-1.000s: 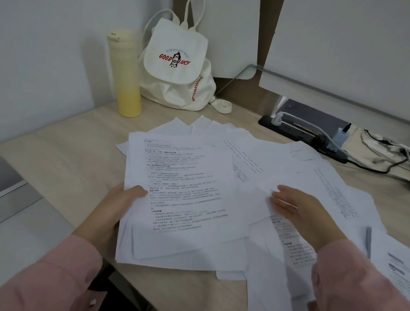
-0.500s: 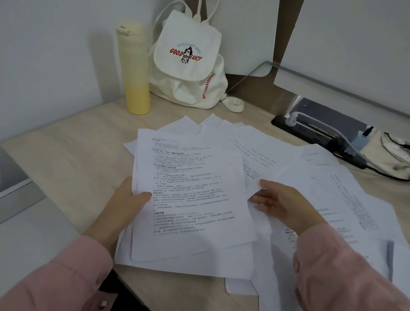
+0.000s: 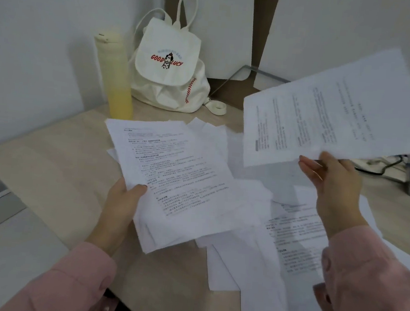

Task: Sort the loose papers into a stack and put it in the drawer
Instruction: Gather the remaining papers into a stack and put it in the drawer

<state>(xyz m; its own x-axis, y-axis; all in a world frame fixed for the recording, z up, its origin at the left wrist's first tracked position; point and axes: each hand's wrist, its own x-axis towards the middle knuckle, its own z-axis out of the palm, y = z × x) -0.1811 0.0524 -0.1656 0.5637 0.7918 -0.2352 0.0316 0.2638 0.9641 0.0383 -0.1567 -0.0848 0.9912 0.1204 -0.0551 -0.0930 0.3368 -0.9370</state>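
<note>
Over the desk (image 3: 55,166), left hand (image 3: 121,205) grips a printed stack (image 3: 181,185); right hand (image 3: 332,177) pinches one lifted printed sheet (image 3: 333,112).

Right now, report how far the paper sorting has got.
Done: a partial stack is gathered in the left hand. In hand: the right hand holds one printed sheet in the air. Left: loose papers lie on the desk, and no drawer shows.

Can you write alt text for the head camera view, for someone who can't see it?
At a desk, a person in pink sleeves grips a stack of printed sheets in the left hand and holds one sheet raised in the right hand, over loose papers spread on the desk. A yellow bottle and a white bag stand at the back.
</note>
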